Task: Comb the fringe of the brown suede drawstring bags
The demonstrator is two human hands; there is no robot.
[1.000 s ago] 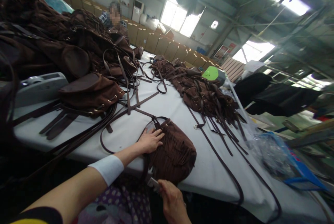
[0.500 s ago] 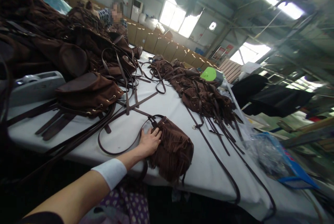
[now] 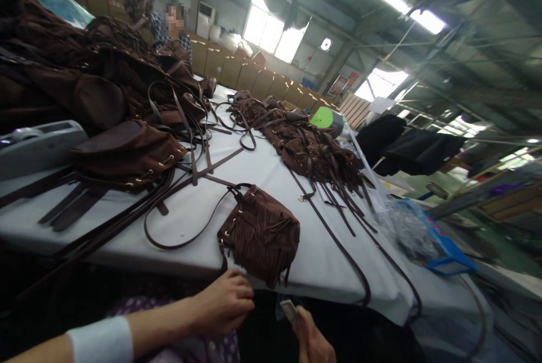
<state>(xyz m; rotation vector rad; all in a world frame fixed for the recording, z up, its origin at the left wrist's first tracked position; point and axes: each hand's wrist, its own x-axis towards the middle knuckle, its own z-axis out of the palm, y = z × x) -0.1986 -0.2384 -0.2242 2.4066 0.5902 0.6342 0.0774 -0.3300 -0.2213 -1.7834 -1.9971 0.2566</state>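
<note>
A brown fringed drawstring bag (image 3: 265,233) lies on the white-covered table (image 3: 339,272) at its near edge, its thin strap looped out to the left. Just below the bag, at the table's edge, is my left hand (image 3: 226,302) with its fingers curled together; whether anything sits in them is hidden. Farther right and lower, my right hand (image 3: 313,335) grips a small pale flat object (image 3: 289,312), whose kind I cannot make out. Neither hand visibly grips the bag.
Brown bags (image 3: 105,86) are heaped at the left, near a grey tape dispenser (image 3: 42,140). Another row of fringed bags (image 3: 296,137) lies at the right, straps trailing to the near edge. A blue-edged plastic bag (image 3: 449,244) is at far right. A person (image 3: 173,30) stands behind the heap.
My left hand has let go of the fringed bag's top and drawn back to the table's edge. My right hand has come into view with the pale object. The view has shifted slightly.
</note>
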